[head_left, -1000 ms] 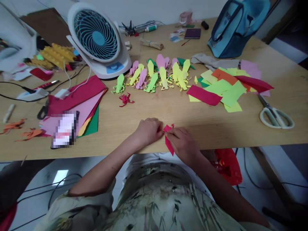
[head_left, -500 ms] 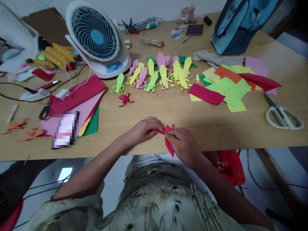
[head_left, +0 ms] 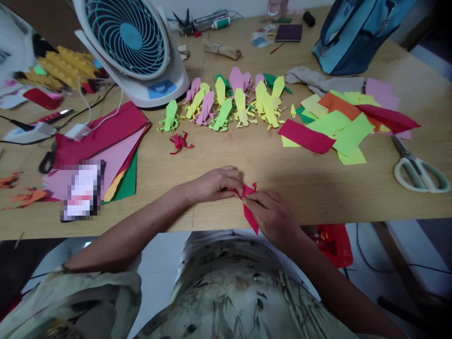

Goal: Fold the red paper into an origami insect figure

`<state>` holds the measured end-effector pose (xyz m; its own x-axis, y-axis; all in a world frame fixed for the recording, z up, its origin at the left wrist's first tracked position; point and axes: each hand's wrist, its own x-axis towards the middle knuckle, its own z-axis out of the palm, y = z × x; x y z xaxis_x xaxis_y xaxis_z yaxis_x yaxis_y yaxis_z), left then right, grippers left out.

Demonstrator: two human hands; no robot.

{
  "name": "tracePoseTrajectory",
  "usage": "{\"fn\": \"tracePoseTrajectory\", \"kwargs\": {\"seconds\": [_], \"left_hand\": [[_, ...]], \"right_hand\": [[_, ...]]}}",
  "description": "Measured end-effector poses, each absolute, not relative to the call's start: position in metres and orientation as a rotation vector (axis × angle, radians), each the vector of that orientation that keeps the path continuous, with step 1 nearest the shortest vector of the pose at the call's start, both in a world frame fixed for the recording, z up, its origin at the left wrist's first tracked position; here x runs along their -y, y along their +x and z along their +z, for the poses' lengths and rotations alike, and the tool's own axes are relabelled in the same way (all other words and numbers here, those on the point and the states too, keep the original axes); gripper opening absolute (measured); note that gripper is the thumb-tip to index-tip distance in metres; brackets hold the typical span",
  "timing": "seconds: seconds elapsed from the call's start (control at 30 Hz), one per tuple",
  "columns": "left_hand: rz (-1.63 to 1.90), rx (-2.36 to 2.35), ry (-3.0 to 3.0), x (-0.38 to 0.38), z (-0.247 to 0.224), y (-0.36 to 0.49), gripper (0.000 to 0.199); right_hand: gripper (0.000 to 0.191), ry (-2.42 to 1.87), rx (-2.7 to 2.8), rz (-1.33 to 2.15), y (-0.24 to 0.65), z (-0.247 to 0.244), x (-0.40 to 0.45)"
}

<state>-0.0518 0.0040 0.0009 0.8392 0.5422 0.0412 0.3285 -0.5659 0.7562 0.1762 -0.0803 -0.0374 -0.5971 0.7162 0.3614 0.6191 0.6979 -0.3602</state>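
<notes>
Between my hands, above the table's front edge, is a red folded paper figure [head_left: 250, 217] with a long pointed flap hanging down and thin folded limbs at its top. My left hand [head_left: 219, 183] pinches a thin limb on the figure's left side. My right hand [head_left: 272, 214] grips its middle from the right, fingers closed and partly covering it. Farther back lies a small red folded paper figure [head_left: 181, 141] with bent legs. Behind it stand several yellow, green and pink paper figures [head_left: 242, 106] in a cluster.
Loose coloured paper pieces [head_left: 325, 132] lie at the right, beside white-handled scissors [head_left: 420, 174]. To the left are a fan [head_left: 132, 42], stacked paper sheets [head_left: 123, 181] and a phone [head_left: 83, 190]. A blue bag [head_left: 356, 42] stands at the back right. Orange paper figures [head_left: 30, 197] lie far left.
My view has shifted slightly, so the items at the left sit farther left. My left hand has come closer to the figure's middle; both hands still hold it.
</notes>
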Motion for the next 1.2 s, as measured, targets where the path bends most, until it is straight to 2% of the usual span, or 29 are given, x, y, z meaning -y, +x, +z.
{"fn": "tracePoseTrajectory", "kwargs": {"seconds": [0.23,0.43,0.77,1.2], "left_hand": [[0.381,-0.692,2.047,-0.002,-0.004,-0.051,0.021],[0.390,-0.729,2.030,0.000,-0.007,-0.054,0.021],[0.340,-0.551,2.271,-0.006,0.000,-0.049,0.019],[0.234,-0.947,2.289,0.006,0.009,-0.035,0.014]], "right_hand": [[0.025,-1.019,2.424,0.300,0.176,-0.035,0.081],[0.029,-1.019,2.432,0.315,0.177,-0.036,0.083],[0.025,-1.018,2.459,0.227,0.177,-0.035,0.084],[0.029,-0.953,2.540,0.170,0.179,-0.031,0.083]]}}
